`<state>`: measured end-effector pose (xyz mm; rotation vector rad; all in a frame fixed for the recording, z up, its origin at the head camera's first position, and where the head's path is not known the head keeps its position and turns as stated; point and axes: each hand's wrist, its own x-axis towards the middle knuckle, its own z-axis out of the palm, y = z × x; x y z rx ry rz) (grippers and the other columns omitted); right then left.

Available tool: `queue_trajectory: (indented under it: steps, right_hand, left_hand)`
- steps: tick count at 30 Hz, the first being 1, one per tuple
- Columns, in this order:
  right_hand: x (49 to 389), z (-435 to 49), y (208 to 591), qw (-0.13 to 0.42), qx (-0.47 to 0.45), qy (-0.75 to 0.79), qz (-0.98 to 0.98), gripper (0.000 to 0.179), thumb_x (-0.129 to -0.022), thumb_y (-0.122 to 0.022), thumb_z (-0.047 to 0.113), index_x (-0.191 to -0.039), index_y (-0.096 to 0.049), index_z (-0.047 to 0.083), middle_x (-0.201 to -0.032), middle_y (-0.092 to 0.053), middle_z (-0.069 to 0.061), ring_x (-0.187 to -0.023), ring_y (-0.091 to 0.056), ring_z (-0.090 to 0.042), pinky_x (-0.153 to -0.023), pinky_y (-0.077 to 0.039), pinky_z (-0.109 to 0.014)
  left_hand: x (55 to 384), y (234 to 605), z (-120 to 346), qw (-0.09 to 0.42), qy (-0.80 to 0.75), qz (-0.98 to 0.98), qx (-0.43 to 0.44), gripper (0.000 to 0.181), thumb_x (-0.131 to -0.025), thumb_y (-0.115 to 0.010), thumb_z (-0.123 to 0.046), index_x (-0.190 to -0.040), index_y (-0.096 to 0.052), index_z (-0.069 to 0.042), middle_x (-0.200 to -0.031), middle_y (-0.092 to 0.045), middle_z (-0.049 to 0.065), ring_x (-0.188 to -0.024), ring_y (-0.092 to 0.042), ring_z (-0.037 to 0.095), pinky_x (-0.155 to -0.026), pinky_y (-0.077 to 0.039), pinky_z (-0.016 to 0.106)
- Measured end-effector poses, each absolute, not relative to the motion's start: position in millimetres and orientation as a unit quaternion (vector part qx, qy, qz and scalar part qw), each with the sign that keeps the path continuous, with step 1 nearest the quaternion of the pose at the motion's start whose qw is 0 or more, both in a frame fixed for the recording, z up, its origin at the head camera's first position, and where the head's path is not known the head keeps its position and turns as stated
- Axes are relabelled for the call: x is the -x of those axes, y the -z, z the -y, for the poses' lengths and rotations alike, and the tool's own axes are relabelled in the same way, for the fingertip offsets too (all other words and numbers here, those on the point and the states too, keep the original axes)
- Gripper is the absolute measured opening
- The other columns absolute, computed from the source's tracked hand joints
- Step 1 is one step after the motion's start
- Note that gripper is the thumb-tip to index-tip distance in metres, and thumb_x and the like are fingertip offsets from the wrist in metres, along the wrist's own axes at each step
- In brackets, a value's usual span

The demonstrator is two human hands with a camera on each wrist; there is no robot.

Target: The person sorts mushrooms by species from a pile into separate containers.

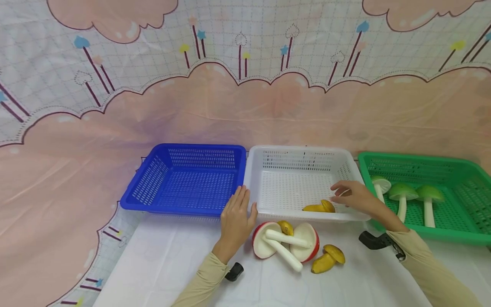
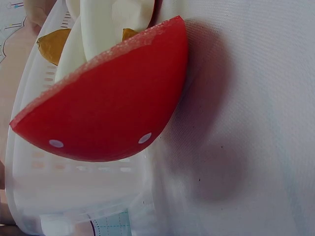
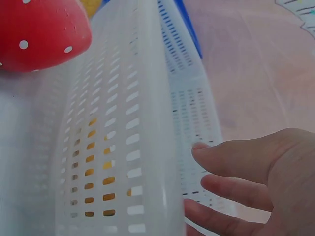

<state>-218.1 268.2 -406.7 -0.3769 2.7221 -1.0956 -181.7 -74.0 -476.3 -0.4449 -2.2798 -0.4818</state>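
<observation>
My right hand [image 1: 354, 197] hovers over the right side of the white basket [image 1: 308, 216], fingers loosely bent and holding nothing. Just left of its fingertips a yellow mushroom [image 1: 320, 207] lies inside that basket along the near wall; the right wrist view shows yellow through the slots. My left hand [image 1: 238, 219] is by the near corners of the blue and white baskets, its fingers straight and empty. On the table to its right, two red-capped mushrooms [image 2: 113, 103] lie with their white stems crossed. A second yellow mushroom [image 1: 285, 227] is tucked between their caps, and another [image 1: 327, 259] lies to the right.
At the left stands a blue basket [image 1: 180, 209] with nothing in it. The green basket [image 1: 452, 236] on the right contains three green-capped mushrooms [image 1: 402, 192]. A patterned cloth [image 1: 245, 106] hangs behind the row, and a white cloth [image 1: 161, 264] covers the table.
</observation>
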Motion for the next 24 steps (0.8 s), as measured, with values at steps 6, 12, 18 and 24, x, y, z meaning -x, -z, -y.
queue_trajectory:
  steps: [6, 12, 18, 24]
  right_hand:
    - [207.3, -276.7, 401.5, 0.058, 0.147, 0.364, -0.918, 0.036, -0.089, -0.066, 0.021, -0.114, -0.060, -0.003, -0.101, -0.063, -0.014, -0.094, -0.059, -0.031, -0.074, -0.053, -0.037]
    - [193.7, -279.1, 395.5, 0.033, 0.174, 0.352, -0.919, 0.032, -0.089, -0.066, 0.021, -0.112, -0.062, -0.001, -0.099, -0.064, -0.010, -0.090, -0.061, -0.027, -0.071, -0.052, -0.030]
    - [180.7, -278.2, 391.5, 0.019, 0.197, 0.351, -0.915, 0.027, -0.087, -0.068, 0.017, -0.109, -0.063, 0.001, -0.098, -0.064, -0.008, -0.087, -0.061, -0.023, -0.070, -0.052, -0.027]
    - [171.1, -277.0, 389.5, 0.012, 0.188, 0.343, -0.920, 0.027, -0.087, -0.069, 0.017, -0.109, -0.064, 0.003, -0.100, -0.064, -0.006, -0.088, -0.060, -0.020, -0.071, -0.053, -0.026]
  left_hand:
    - [181.4, 476.4, 74.1, 0.377, 0.189, 0.890, 0.174, 0.041, -0.088, -0.059, -0.022, -0.118, -0.063, 0.006, -0.126, -0.059, 0.019, -0.121, -0.052, 0.031, -0.098, -0.044, 0.045]
    - [181.5, 476.0, 75.0, 0.378, 0.187, 0.890, 0.175, 0.041, -0.088, -0.058, -0.022, -0.117, -0.063, 0.006, -0.125, -0.059, 0.019, -0.120, -0.053, 0.032, -0.096, -0.045, 0.047]
    - [181.1, 476.2, 75.8, 0.376, 0.188, 0.890, 0.174, 0.041, -0.089, -0.057, -0.022, -0.117, -0.063, 0.006, -0.125, -0.059, 0.019, -0.120, -0.053, 0.032, -0.097, -0.044, 0.046]
    - [181.2, 476.4, 75.1, 0.378, 0.189, 0.889, 0.176, 0.041, -0.089, -0.057, -0.022, -0.118, -0.063, 0.006, -0.125, -0.059, 0.019, -0.120, -0.053, 0.032, -0.095, -0.045, 0.047]
